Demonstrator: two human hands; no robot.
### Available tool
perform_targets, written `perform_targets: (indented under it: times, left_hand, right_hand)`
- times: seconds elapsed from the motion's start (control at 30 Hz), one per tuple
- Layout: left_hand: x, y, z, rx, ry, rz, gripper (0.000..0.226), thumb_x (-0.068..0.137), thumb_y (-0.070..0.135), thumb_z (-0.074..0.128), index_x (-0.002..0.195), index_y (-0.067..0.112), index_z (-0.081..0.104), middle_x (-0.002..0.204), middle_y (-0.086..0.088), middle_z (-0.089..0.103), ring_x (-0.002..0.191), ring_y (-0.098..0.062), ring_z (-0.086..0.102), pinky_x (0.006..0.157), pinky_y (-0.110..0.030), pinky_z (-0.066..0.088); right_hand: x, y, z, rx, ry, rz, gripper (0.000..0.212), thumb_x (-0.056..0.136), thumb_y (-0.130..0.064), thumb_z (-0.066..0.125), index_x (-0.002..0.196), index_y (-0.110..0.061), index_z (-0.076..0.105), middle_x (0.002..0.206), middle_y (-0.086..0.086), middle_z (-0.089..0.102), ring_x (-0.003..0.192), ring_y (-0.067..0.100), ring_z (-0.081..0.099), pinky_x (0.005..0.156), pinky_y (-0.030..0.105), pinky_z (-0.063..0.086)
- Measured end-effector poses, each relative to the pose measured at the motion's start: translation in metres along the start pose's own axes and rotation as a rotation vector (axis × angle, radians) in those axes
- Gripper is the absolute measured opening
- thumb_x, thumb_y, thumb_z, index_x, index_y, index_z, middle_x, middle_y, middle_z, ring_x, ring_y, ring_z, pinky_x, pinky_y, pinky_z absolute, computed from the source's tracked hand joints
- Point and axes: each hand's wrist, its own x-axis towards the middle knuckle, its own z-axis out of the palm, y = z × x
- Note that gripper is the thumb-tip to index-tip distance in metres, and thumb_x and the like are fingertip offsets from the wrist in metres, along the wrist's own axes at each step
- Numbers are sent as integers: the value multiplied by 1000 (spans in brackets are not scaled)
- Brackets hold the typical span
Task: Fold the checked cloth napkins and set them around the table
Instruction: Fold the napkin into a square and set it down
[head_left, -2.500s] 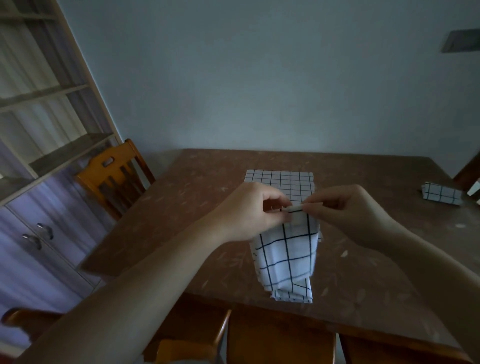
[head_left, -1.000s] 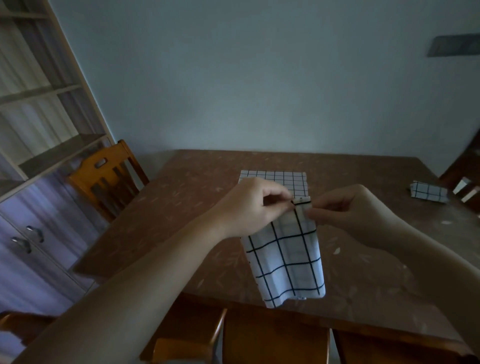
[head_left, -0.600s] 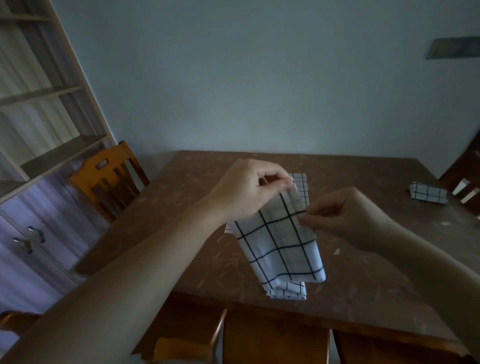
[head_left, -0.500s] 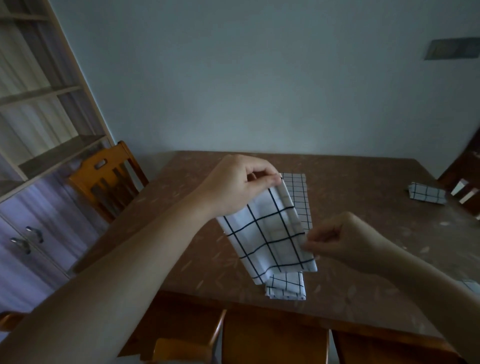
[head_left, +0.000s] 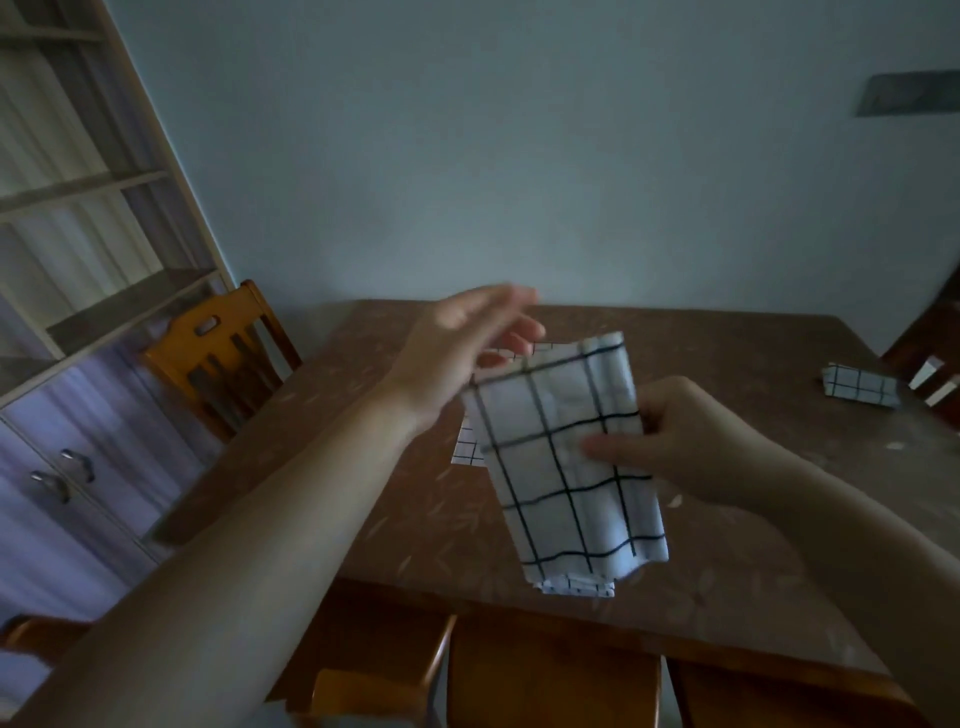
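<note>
Pinching the white black-checked cloth napkin (head_left: 566, 457) mid-air at 3 o'clock with only the right hand (head_left: 691, 441); left hand (head_left: 457, 353) splayed, off it. Risks unfolding or dropping onto the brown speckled table (head_left: 727, 519). At 2 o'clock, far: small folded checked napkin (head_left: 860, 386).

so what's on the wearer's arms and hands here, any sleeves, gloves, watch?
Nothing worn that shows. Both forearms are bare up to the frame edge, no sleeve in view. The left hand and right hand have no gloves, and no rings, watch or wristband are visible. The left hand's fingertips are motion-blurred, so small details there can't be checked.
</note>
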Motion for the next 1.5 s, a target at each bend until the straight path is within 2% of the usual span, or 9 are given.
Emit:
perform_targets:
  times: [0.1, 0.3, 0.4, 0.6, 1.0, 1.1, 1.27, 1.4, 1.5]
  left_hand:
    - [-14, -35, -8, -543, -137, -350, 100, 73, 83, 46, 115, -6, 56, 101, -28, 52, 95, -36, 53, 91, -47, 46]
    - [-29, -49, 19, -190, -193, -414, 17, 84, 26, 70, 89, 9, 69, 77, 0, 72, 73, -17, 71, 70, -28, 59]
    - [-24, -51, 22, -208, -83, -432, 25, 80, 13, 74, 104, 8, 70, 101, -10, 75, 94, -28, 72, 83, -40, 59]
    - [-24, -56, 20, -196, -17, -384, 13, 84, 5, 69, 93, 14, 69, 85, -3, 77, 79, -17, 73, 72, -30, 60]
    - [-30, -48, 26, -437, -77, -539, 31, 88, 10, 61, 118, 6, 66, 117, -19, 69, 107, -37, 66, 94, -49, 53]
    - [-29, -48, 28, -477, -29, -562, 24, 95, 7, 53, 95, 14, 76, 108, -14, 72, 102, -35, 64, 91, -48, 52]
    - [-29, -38, 35, -550, 55, -669, 21, 94, 23, 58, 100, 13, 76, 95, -11, 74, 75, -24, 70, 51, -32, 58]
    - [-34, -34, 34, -468, -44, -745, 61, 87, 59, 51, 122, 11, 65, 106, -16, 69, 87, -32, 69, 57, -34, 57]
    - [-37, -26, 36, -329, -99, -666, 37, 94, 40, 55, 117, 13, 67, 93, -10, 73, 76, -26, 70, 53, -32, 56]
  right_hand:
    - [-2, 0, -7, 346, 82, 52, 23, 70, -26, 72, 85, -9, 74, 86, 3, 77, 82, 20, 75, 72, 27, 61]
    - [7, 21, -4, 394, 170, 216, 15, 79, -17, 74, 91, -8, 73, 86, 4, 77, 81, 21, 75, 74, 34, 60]
    - [5, 27, -8, 394, 144, 227, 14, 79, -17, 72, 91, -9, 72, 86, 3, 77, 81, 21, 75, 73, 35, 61]
    - [-5, 33, -20, 391, -3, 196, 15, 82, -11, 67, 95, -6, 70, 82, 12, 76, 65, 21, 73, 56, 26, 58]
    - [-13, 47, -25, 536, 38, 47, 58, 45, -49, 91, 93, -19, 78, 97, 12, 75, 83, 28, 73, 70, 37, 62]
    - [-14, 41, -25, 550, 99, -1, 12, 82, -15, 72, 77, -22, 80, 96, 8, 76, 85, 24, 74, 65, 30, 61]
    - [-21, 28, -22, 284, 203, -93, 59, 91, 14, 49, 73, -33, 80, 85, -5, 77, 75, 21, 74, 62, 25, 60]
    - [-23, 30, -24, 103, 303, -172, 53, 90, 14, 51, 81, -31, 77, 83, -9, 76, 70, 20, 73, 61, 26, 61]
    - [-24, 30, -22, -15, 338, -242, 53, 89, 13, 53, 84, -35, 77, 82, -4, 75, 68, 15, 72, 61, 26, 60]
